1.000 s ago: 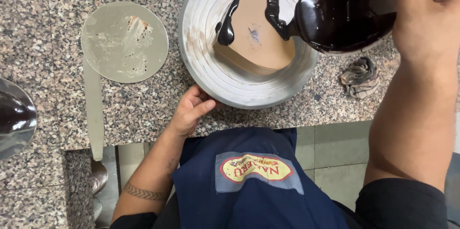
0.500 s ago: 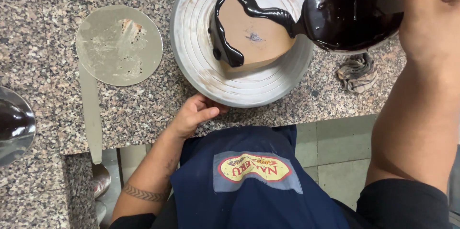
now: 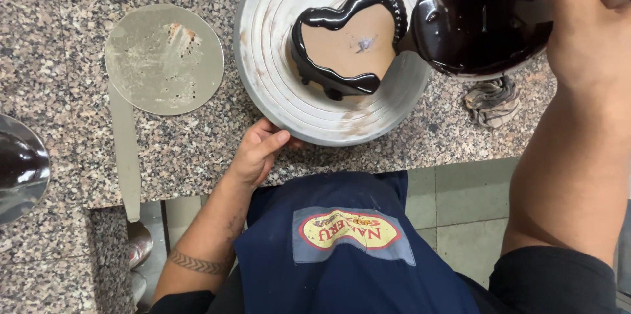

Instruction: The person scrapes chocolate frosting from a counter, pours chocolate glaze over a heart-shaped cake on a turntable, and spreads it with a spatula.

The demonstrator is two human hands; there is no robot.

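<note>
A heart-shaped brown cake (image 3: 348,44) sits on a round grey turntable (image 3: 276,71). Dark glossy chocolate glaze (image 3: 328,77) rings most of its edge and drips down the side. My right hand (image 3: 585,24) grips a tilted metal bowl (image 3: 483,18) full of dark glaze, its lip just right of the cake, with a thin stream meeting the cake's right edge. My left hand (image 3: 256,149) rests on the turntable's near rim, fingers curled against it.
A round silver cake board (image 3: 164,57) with crumbs lies left of the turntable. A long palette knife (image 3: 125,149) lies along the granite counter (image 3: 197,149). A shiny steel bowl (image 3: 20,169) sits at far left, a crumpled cloth (image 3: 493,100) at right.
The turntable and cake have rotated, and the glaze line has spread from one side around nearly the whole edge. My left hand slid along the rim. The bowl stays tilted.
</note>
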